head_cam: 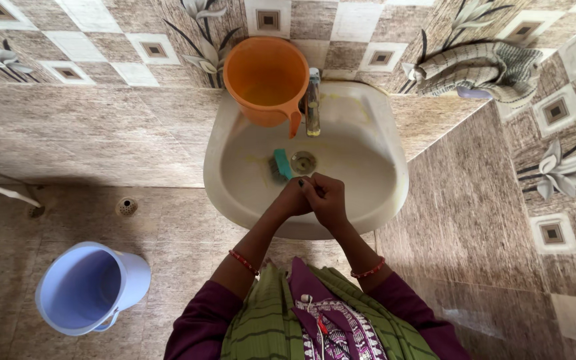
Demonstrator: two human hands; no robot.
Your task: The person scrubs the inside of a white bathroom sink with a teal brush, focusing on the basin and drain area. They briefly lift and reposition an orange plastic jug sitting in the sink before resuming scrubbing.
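Both hands meet over the front half of the wash basin [368, 143], the left hand [293, 199] and the right hand [328, 200] pressed together with fingers folded into each other. A small dark bit shows at the left fingertips, but I cannot tell whether anything is actually held between them.

Just beyond the left hand, nearly touching its fingertips, a teal scrub brush [280, 165] lies on the basin floor. Its long axis runs away from the person toward the back wall, tilted slightly left. The left hand is clearly the nearer one. Right beside the brush sits the round drain [303, 162], straight ahead of the joined hands.

An orange plastic mug [266, 79] perches on the back rim of the basin beside the metal tap [313, 101]; it looks empty. The basin itself holds only the brush, with yellowish stains along its walls. Down on the tiled floor, well apart to the left, stands a pale blue bucket [88, 288], also empty as far as I can see. A striped cloth [481, 70] hangs in the corner.
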